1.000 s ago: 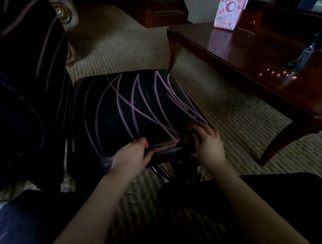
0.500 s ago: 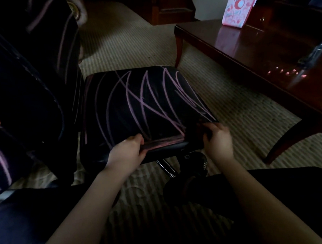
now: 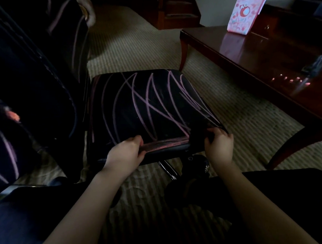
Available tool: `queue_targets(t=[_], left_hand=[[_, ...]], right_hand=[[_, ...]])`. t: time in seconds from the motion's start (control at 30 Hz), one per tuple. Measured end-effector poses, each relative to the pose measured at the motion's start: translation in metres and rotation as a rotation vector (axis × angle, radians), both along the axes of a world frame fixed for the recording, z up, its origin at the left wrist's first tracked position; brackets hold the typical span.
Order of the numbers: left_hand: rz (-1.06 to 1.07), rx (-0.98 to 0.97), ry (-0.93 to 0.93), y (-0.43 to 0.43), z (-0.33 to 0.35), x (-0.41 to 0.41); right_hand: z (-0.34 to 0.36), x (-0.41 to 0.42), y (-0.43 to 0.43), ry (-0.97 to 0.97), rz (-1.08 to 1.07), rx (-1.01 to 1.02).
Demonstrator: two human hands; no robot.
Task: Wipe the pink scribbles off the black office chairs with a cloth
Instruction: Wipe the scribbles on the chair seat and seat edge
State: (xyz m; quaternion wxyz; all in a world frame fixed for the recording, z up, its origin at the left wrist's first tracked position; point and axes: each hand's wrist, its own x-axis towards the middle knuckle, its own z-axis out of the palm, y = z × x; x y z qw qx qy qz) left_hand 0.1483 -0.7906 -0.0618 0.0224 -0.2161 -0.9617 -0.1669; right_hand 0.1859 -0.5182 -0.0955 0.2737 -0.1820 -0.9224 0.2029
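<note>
Both left hand and right hand, fingers clamped on scribbled seat edge.

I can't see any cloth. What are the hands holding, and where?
The black chair seat, by its near edge: the left hand grips toward the middle, the right hand grips the right corner.

Hands: 2, i.e. left hand and right hand, lower centre. Black chairs: 1 scribbled seat mid-frame, 1 scribbled backrest at left; poss. a 2nd chair lower left, too dark to tell. Worktop: 1, upper right. Pink bag: 1.
</note>
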Motion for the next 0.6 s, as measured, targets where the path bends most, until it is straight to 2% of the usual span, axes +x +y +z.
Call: queue_targets(t=[0.1,0.17,0.23,0.33,0.4,0.53,0.6], left_hand=[[-0.007,-0.008,-0.015,0.003,0.001,0.003],[-0.014,-0.021,-0.026,0.005,0.0,0.005],[-0.017,-0.021,-0.029,0.003,-0.001,0.005],[-0.004,-0.014,-0.001,-0.001,0.0,0.003],[-0.001,-0.016,0.017,-0.002,0.0,0.003],[-0.003,-0.033,0.012,0.0,-0.001,0.006],[0.0,-0.031,0.013,0.0,0.0,0.006]], right_hand=[[0.001,-0.001,-0.029,-0.027,0.244,0.091],[0.001,-0.002,-0.026,-0.058,0.333,0.103],[-0.001,-0.001,-0.006,-0.043,0.256,0.064],[-0.001,0.003,0.016,-0.055,0.012,-0.082],[0.002,0.001,0.001,-0.056,-0.002,-0.04],[-0.001,0.004,-0.055,-0.067,0.326,0.07],[-0.002,0.006,-0.054,-0.077,0.388,0.068]])
